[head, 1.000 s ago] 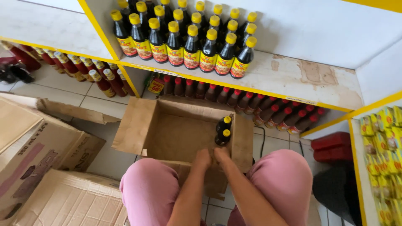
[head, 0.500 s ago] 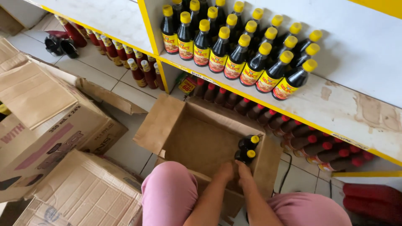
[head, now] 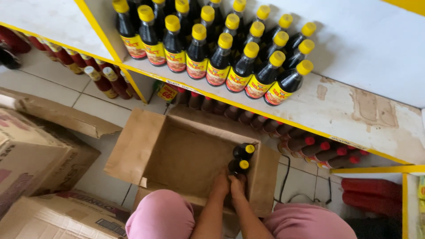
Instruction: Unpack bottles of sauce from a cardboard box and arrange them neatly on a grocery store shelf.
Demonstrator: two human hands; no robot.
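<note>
**Both hands down in an open carton beside two dark bottles**

The open brown corrugated cardboard box [head: 177, 155] sits on the pale tiled floor [head: 57, 93], its flaps folded outward, the inside matte and fibrous. In its far right corner stand two dark glossy bottles with round yellow caps; the nearer bottle [head: 239, 166] is just in front of the farther bottle [head: 245, 150], and the two touch. The left hand [head: 220, 185] and the right hand [head: 238, 183] are pressed close together, reaching in from between knees in pink cloth [head: 159, 217]. Both sit at the base of the nearer bottle; the right fingers seem curled against it, but the grip is partly hidden, and whether the left hand holds anything cannot be told.

On the white painted shelf with yellow edging [head: 354, 115], its surface chipped and stained, stand some eighteen matching yellow-capped bottles [head: 241, 68] in tight rows. Beneath it lies a row of red-capped bottles [head: 310, 148]. Three more cardboard cartons [head: 40, 159] rest at the left.
</note>
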